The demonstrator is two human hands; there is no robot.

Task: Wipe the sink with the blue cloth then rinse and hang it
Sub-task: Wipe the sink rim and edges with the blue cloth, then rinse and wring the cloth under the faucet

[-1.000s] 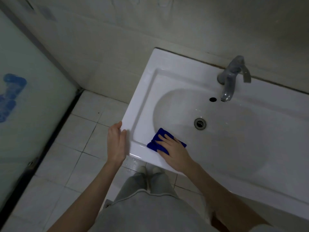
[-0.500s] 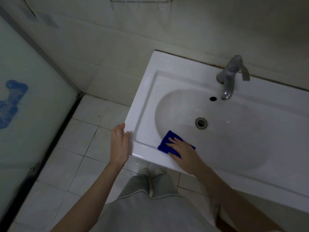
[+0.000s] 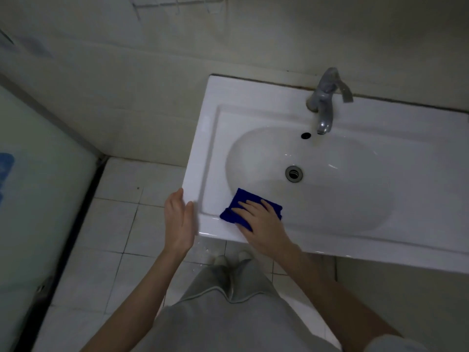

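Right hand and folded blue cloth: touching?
Touching. Head view: the right hand lies flat on the folded blue cloth, fingers straight, pressing it onto the white ceramic sink.

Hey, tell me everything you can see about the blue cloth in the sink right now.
The blue cloth is a deep-blue, soft-looking fabric, apparently folded into a small flat pad with squarish corners. It lies at the near left of the white sink, over the basin's sloping edge and front ledge, clear of the drain. The right hand presses flat on it with fingers spread, covering much of it; nothing else touches it. Whether it is wet cannot be told.
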